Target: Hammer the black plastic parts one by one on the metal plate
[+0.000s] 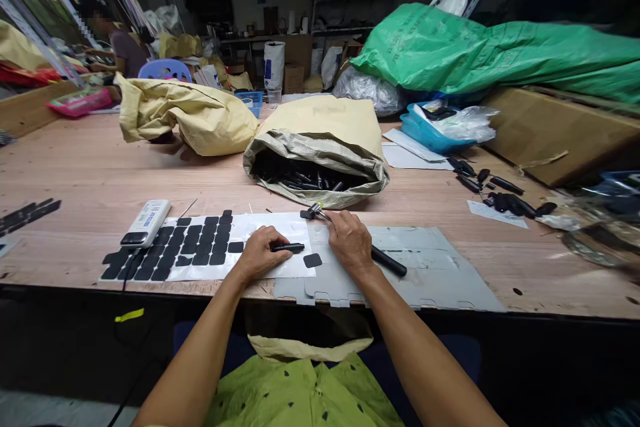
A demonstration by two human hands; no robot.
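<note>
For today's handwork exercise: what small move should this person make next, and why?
Probably set the black piece in the left hand onto the loose black pad: it lies just past the tip, and the right hand holds a small hammer nearby.

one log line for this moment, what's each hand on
left hand: grips black bar | right hand: grips hammer-like tool | black pad: loose on sheet between hands | sack: open, behind

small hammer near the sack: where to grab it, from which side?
Likely the hammer's black handle, from the right: it sticks out bare behind the right hand, over the grey sheet. The head is small and close to the sack.
</note>
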